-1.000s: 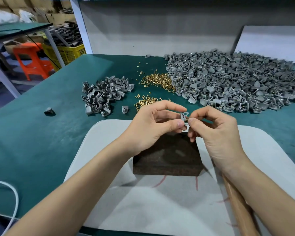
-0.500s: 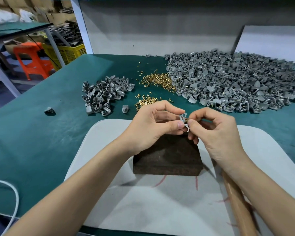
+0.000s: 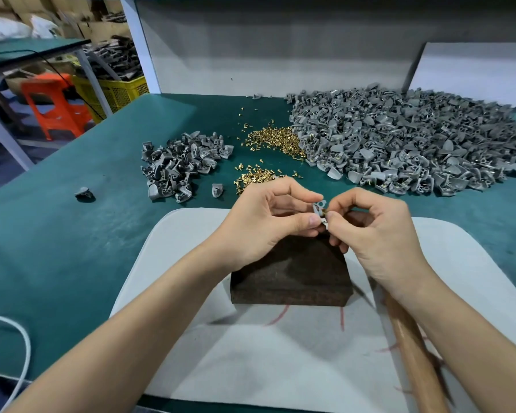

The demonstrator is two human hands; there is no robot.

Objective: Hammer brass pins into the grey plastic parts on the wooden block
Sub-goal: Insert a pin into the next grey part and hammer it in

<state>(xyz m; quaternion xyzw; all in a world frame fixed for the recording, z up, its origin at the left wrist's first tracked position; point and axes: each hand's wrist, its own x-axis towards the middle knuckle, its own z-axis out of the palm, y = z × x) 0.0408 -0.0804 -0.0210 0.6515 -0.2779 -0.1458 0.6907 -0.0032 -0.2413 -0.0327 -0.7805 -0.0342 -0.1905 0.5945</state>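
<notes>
While the left hand (image 3: 268, 222) pinches a grey part (image 3: 318, 209) above the wooden block (image 3: 289, 272) and the right hand (image 3: 370, 231) pinches what seems a brass pin (image 3: 325, 212) against it, pin-loading is the step in hand, and seating it squarely comes next.

Fingers (image 3: 312, 219) cover most of the grey part (image 3: 318, 207); the wooden handle (image 3: 408, 353) runs off-frame.

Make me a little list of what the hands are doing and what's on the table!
left hand: pinches a grey part above the wooden block
right hand: pinches a brass pin at that part
wooden block: dark, on the white mat
big grey pile: far right
small grey pile: far left
loose brass pins: between the piles
wooden handle: under the right forearm
</notes>
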